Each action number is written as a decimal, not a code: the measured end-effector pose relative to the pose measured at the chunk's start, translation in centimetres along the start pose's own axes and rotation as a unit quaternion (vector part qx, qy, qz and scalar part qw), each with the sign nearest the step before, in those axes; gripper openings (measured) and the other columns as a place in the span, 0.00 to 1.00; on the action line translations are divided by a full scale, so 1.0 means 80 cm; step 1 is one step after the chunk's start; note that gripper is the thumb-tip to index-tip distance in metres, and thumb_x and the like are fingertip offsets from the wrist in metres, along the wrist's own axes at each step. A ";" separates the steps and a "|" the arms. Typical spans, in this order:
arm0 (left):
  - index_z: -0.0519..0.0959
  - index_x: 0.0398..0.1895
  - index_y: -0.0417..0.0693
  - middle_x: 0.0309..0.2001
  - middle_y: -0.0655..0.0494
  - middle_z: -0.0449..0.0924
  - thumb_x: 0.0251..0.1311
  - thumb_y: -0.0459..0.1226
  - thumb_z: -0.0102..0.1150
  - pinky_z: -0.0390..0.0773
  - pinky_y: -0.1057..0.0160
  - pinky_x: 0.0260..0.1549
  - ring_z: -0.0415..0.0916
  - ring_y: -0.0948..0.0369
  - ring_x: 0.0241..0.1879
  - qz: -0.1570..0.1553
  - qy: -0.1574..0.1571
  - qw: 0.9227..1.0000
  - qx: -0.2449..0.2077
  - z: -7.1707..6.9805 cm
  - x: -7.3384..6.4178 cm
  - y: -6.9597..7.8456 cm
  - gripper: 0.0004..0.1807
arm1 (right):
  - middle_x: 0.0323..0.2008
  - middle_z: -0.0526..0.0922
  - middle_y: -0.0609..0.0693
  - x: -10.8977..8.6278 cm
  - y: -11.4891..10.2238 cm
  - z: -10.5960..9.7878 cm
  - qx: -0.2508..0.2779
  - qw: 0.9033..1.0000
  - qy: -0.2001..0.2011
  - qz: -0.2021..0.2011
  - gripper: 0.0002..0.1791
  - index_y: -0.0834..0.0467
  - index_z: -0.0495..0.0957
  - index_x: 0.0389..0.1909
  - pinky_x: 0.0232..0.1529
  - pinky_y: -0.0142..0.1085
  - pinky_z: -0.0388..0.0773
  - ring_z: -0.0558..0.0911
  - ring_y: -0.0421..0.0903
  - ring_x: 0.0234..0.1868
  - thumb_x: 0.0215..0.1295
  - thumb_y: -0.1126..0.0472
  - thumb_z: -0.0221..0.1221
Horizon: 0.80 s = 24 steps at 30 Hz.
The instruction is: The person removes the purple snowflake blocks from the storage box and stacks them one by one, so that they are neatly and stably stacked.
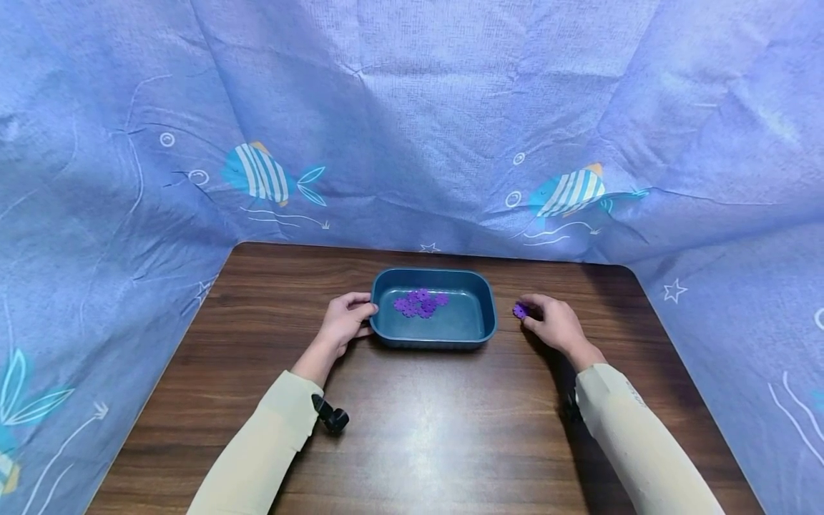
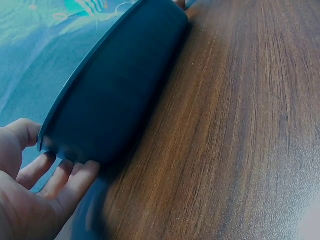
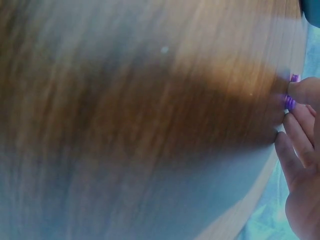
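A dark teal rectangular tub (image 1: 450, 344) stands on the table, with several small purple flower-shaped pieces (image 1: 425, 306) lying in its left part. At its left end my left hand (image 1: 342, 320) grips the wall, the thumb over the rim and the fingers against the outside, as the left wrist view also shows of the tub (image 2: 110, 85). To the right of the tub, apart from it, my right hand (image 1: 555, 323) pinches a purple flower-shaped piece (image 1: 520, 310) low at the tabletop. Purple edges (image 3: 290, 102) show between thumb and fingers in the right wrist view; how many pieces is unclear.
The brown wood-grain table (image 1: 425, 443) carries the tub near its far edge. Behind it and at both sides hangs a blue curtain (image 1: 438, 129) printed with fish. A black strap device (image 1: 331, 415) sits on the left wrist.
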<state>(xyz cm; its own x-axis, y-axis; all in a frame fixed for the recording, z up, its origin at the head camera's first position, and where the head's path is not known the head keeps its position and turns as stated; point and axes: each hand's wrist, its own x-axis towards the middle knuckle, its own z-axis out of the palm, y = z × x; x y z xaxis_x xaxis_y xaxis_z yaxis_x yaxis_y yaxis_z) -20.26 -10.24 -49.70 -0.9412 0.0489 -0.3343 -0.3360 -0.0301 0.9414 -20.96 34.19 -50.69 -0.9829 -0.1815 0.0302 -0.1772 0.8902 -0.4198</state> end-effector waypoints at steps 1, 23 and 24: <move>0.77 0.63 0.38 0.55 0.41 0.81 0.66 0.32 0.62 0.89 0.57 0.41 0.83 0.55 0.47 0.000 0.001 1.000 0.001 0.000 0.000 0.000 0.22 | 0.62 0.80 0.64 0.000 0.000 0.000 0.000 1.000 0.002 0.000 0.26 0.59 0.77 0.66 0.61 0.63 0.75 0.79 0.65 0.60 0.67 0.62 0.65; 0.76 0.64 0.37 0.55 0.41 0.81 0.67 0.33 0.62 0.89 0.58 0.42 0.83 0.57 0.47 -0.001 -0.005 1.000 0.006 0.000 -0.003 0.001 0.23 | 0.60 0.81 0.65 0.001 0.003 -0.005 0.021 0.999 0.013 -0.029 0.26 0.63 0.77 0.64 0.58 0.60 0.78 0.82 0.64 0.57 0.66 0.63 0.66; 0.76 0.64 0.37 0.55 0.41 0.81 0.67 0.32 0.62 0.89 0.58 0.41 0.83 0.57 0.47 0.000 -0.004 1.000 0.005 0.000 -0.003 0.001 0.23 | 0.59 0.81 0.65 0.002 0.002 -0.007 0.028 0.999 0.013 -0.033 0.26 0.64 0.77 0.64 0.57 0.60 0.79 0.82 0.64 0.56 0.66 0.63 0.66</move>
<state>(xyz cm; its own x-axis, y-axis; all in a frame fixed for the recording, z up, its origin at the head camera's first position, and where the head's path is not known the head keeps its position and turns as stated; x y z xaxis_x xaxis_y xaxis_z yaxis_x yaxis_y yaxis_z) -20.08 -10.23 -49.54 -0.9406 0.0573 -0.3346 -0.3362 -0.0193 0.9416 -21.18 34.51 -50.26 -0.9703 -0.2275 0.0828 -0.2395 0.8520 -0.4655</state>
